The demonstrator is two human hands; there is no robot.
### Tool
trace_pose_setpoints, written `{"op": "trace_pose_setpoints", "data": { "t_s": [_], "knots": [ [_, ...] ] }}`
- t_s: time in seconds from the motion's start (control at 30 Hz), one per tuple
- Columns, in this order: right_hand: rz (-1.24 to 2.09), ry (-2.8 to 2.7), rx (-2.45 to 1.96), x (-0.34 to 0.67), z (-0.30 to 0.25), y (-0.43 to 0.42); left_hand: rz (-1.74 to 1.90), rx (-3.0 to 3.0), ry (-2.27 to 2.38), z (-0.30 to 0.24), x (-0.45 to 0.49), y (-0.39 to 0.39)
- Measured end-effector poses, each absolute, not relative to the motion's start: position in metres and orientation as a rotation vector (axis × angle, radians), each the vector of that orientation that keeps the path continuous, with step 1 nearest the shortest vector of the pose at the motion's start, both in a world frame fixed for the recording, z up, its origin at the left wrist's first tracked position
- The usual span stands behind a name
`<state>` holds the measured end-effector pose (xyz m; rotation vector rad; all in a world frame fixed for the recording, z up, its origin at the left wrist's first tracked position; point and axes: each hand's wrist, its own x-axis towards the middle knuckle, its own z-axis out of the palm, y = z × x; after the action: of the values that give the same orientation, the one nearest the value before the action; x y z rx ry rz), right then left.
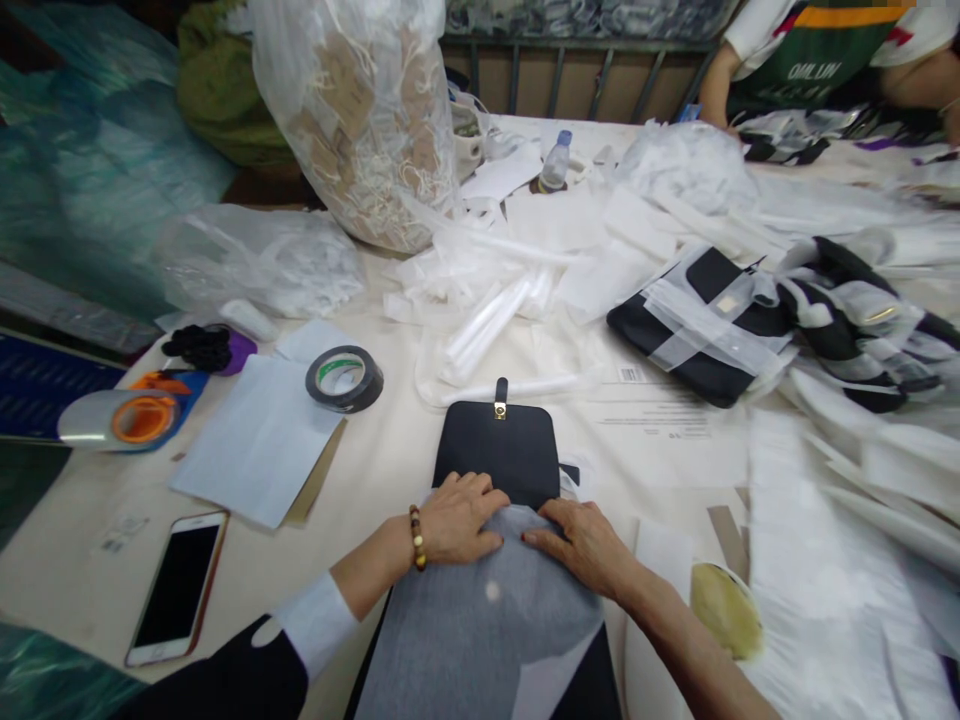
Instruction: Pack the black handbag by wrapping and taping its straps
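Observation:
A black bag [491,450] lies in front of me, its flap spread away from me with a small strap and gold-coloured clasp [500,410] at the far end. Over the near part of it rests a thin, greyish translucent paper sheet [480,630], one near corner folded over. My left hand [461,518], with a beaded bracelet at the wrist, has its fingers curled on the sheet's far edge beside the flap. My right hand [589,545] pinches the same edge farther right. What lies under the fingers is partly hidden.
Left are a phone [178,588], paper sheets [251,440], black tape roll [345,378] and tape dispenser [142,415]. Wrapped black bags [701,325] lie right. Behind stand a large bag of tags [367,130] and a bottle [556,163]. A co-worker [817,60] is at the far right.

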<state>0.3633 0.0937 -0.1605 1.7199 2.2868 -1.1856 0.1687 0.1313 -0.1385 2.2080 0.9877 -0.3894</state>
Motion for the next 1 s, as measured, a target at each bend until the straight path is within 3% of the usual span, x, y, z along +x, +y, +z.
{"op": "trace_pose_setpoints", "data": {
  "t_s": [0.2, 0.43, 1.0],
  "knots": [
    [-1.230, 2.320, 1.774, 0.365, -0.161, 0.090, -0.222, 1.963, 1.181, -0.153, 0.170, 0.123],
    [-1.057, 2.485, 1.604, 0.360, -0.154, 0.094, -0.225, 1.838, 1.242, -0.152, 0.173, 0.125],
    [-1.535, 2.213, 1.722, 0.354, -0.188, 0.108, -0.243, 1.968, 1.244, -0.154, 0.173, 0.120]
  ]
}}
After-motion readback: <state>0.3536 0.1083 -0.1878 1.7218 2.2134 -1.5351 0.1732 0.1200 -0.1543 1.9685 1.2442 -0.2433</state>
